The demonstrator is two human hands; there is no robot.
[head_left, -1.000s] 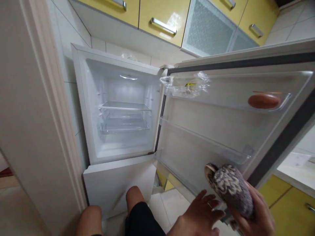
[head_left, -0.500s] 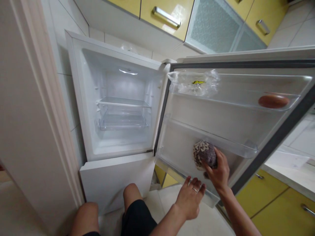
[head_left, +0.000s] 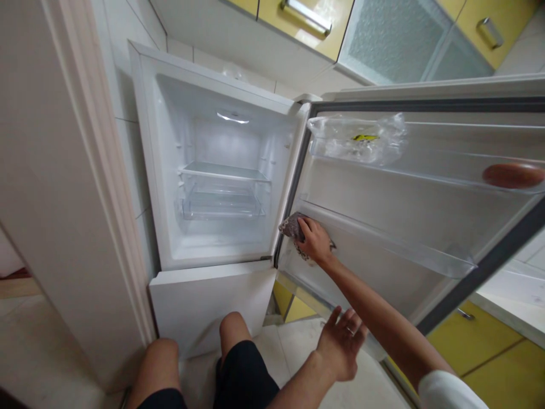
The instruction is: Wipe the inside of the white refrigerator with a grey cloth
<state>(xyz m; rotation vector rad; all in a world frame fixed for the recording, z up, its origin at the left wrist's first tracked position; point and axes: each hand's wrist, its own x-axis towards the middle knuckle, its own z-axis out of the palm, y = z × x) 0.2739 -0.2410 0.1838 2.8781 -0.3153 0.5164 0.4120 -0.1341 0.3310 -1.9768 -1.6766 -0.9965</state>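
My right hand [head_left: 314, 240] presses a dark brown and cream patterned cloth [head_left: 293, 226] against the inside of the open fridge door [head_left: 392, 221]. It is near the hinge side, just under the middle door shelf [head_left: 383, 236]; part of the cloth is hidden behind my palm. My left hand [head_left: 343, 343], with a ring on one finger, is held by the bottom edge of the door with its fingers apart and nothing in it. Whether its fingertips touch the door I cannot tell.
The fridge compartment [head_left: 225, 142] stands open on the left with a glass shelf [head_left: 225, 170] and a clear drawer [head_left: 223, 205]. A clear plastic bag [head_left: 361, 139] and a reddish-brown oval object [head_left: 513, 175] sit in the top door shelf. Yellow cabinets [head_left: 502, 363] flank the door.
My right hand has moved the cloth left across the inside of the door, toward the hinge. My left hand stays near the door's bottom edge. The view has shifted slightly.
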